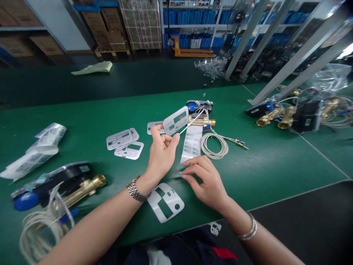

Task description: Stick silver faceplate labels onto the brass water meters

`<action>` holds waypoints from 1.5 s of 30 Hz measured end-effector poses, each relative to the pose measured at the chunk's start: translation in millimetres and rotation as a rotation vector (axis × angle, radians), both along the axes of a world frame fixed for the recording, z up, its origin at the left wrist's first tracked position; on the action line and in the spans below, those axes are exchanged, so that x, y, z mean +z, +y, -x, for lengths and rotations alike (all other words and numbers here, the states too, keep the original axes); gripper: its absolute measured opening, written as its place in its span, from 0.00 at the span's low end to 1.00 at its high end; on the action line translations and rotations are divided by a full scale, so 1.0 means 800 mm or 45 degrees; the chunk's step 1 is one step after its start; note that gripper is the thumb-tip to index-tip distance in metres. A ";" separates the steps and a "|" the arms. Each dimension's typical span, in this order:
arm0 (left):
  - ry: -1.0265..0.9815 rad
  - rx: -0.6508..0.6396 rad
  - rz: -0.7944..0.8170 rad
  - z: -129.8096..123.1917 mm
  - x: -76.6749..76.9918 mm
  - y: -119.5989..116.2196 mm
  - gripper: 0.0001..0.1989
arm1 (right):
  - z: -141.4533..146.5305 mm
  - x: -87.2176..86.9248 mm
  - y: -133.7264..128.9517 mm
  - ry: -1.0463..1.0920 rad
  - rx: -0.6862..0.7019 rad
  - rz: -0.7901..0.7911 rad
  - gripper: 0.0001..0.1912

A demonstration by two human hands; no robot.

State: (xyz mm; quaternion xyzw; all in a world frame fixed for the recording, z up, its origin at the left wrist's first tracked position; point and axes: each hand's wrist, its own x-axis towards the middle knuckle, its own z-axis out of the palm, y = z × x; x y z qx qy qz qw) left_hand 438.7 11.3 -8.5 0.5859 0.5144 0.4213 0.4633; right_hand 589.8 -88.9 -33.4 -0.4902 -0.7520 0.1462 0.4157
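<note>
My left hand [162, 152] pinches a grey faceplate label [175, 120] with cut-out windows, held tilted above the bench. A thin white cord [191, 123] runs down to my left thumb; I cannot tell whether the thumb grips it. My right hand [204, 180] is closed, finger and thumb pinching a small pale sliver, too blurred to name. Below the hands lies a white cut-out sheet [176, 202]. Behind them sits a brass meter body [200, 121] with a black housing, a coiled cable [214, 146] and a strip of printed stickers [192, 141].
Several faceplate labels [120, 140] lie left of my left hand. A second meter [82, 191] with coiled cable is at the front left, beside a plastic-wrapped roll [38, 149]. More meters [286, 114] stand at the right near metal posts [295, 55]. Small clear parts [213, 68] lie behind.
</note>
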 end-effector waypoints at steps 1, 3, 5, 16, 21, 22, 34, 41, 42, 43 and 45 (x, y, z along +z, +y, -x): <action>-0.055 0.052 -0.033 0.012 0.009 -0.002 0.22 | 0.014 0.001 -0.010 0.013 0.141 0.033 0.07; -0.169 0.112 -0.090 0.040 0.029 -0.011 0.18 | 0.042 -0.003 -0.029 -0.087 0.468 0.082 0.17; -0.247 0.135 -0.131 0.070 0.046 -0.024 0.13 | 0.064 -0.012 -0.046 -0.290 0.721 0.071 0.26; -0.241 0.503 0.025 0.236 0.050 -0.142 0.07 | 0.021 0.017 -0.065 -0.220 -0.264 0.234 0.05; -0.235 0.540 0.112 0.254 0.036 -0.168 0.10 | 0.096 0.004 -0.034 -0.166 0.314 0.786 0.06; -0.245 0.546 0.116 0.255 0.034 -0.171 0.10 | 0.109 -0.002 -0.027 -0.207 0.335 0.800 0.07; -0.137 0.524 0.243 0.268 0.019 -0.198 0.13 | 0.140 -0.013 -0.014 -0.573 0.246 0.645 0.04; -0.137 0.345 0.386 0.244 0.017 -0.205 0.16 | 0.109 0.005 -0.043 0.242 0.093 0.679 0.16; -0.124 0.303 0.407 0.240 0.013 -0.204 0.17 | 0.104 0.007 -0.048 0.372 0.112 0.738 0.15; -0.104 0.251 0.434 0.236 0.009 -0.204 0.18 | 0.100 0.008 -0.055 0.435 0.119 0.775 0.13; -0.018 0.141 0.454 0.230 0.000 -0.201 0.19 | 0.093 0.008 -0.067 0.414 0.073 0.794 0.12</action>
